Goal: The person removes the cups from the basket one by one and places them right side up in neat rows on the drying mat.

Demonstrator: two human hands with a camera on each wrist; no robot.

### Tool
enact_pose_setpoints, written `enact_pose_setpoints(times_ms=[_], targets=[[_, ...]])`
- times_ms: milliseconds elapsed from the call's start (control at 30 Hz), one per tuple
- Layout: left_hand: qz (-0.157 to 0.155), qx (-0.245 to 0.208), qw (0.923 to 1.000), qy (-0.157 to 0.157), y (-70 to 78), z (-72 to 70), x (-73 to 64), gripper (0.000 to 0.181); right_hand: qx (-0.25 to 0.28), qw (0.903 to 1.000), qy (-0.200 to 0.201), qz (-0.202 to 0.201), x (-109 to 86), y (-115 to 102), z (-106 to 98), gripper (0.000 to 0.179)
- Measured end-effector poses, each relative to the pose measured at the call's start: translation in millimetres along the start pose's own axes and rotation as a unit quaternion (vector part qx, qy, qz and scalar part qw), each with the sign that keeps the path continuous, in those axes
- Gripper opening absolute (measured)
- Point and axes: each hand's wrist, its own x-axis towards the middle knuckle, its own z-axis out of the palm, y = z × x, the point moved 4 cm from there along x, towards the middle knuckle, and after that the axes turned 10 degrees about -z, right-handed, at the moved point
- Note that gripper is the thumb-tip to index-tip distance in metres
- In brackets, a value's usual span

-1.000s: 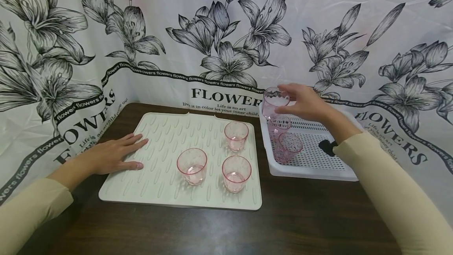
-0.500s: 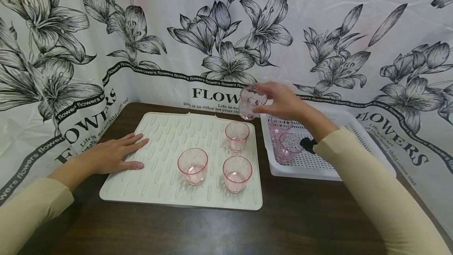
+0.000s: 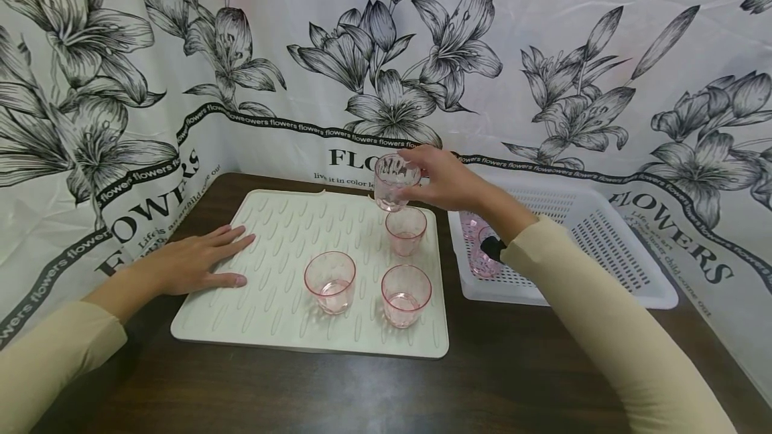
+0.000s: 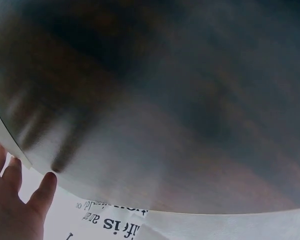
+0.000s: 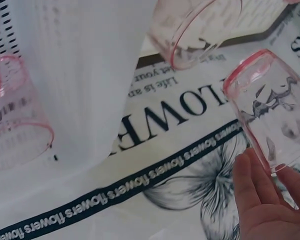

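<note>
My right hand (image 3: 443,178) holds a clear pink-tinted glass (image 3: 389,186) by its side, raised over the far edge of the cream drying mat (image 3: 271,253). In the right wrist view, fingers and thumb pinch the same glass (image 5: 270,110). Three similar glasses stand upright on the mat: one at the back right (image 3: 405,233), one at the front right (image 3: 405,299), one near the middle (image 3: 330,284). With fingers spread, my left hand (image 3: 189,263) rests flat on the mat's left edge. The left wrist view catches only part of that hand (image 4: 27,200).
A white perforated basket (image 3: 603,240) stands right of the mat, with pink glasses (image 3: 479,256) at its left end, partly hidden by my right arm. Dark wooden table (image 3: 301,394) lies in front. A flower-printed cloth (image 3: 386,52) hangs behind.
My right hand has carried the glass leftward from above the basket to the mat's far edge. My left hand and the three standing glasses have stayed put.
</note>
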Motion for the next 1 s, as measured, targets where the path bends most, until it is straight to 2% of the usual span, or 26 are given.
enact_pose_setpoints(times_ms=[367, 567, 1000], targets=[[-0.002, 0.0, 1.0, -0.001, -2.0, 3.1, 0.0, 0.092, 0.002, 0.9994, -0.033, -0.004, 22.5, -8, 32, 0.075], [-0.004, -0.003, 1.0, -0.005, -2.7, 4.3, 0.5, 0.093, -0.018, 0.9979, -0.062, 0.001, 34.1, -10, 49, 0.075], [-0.002, -0.002, 1.0, -0.004, -3.0, 2.8, 1.9, 0.093, -0.02, 0.9949, -0.098, 0.0, 48.0, -10, 77, 0.076]])
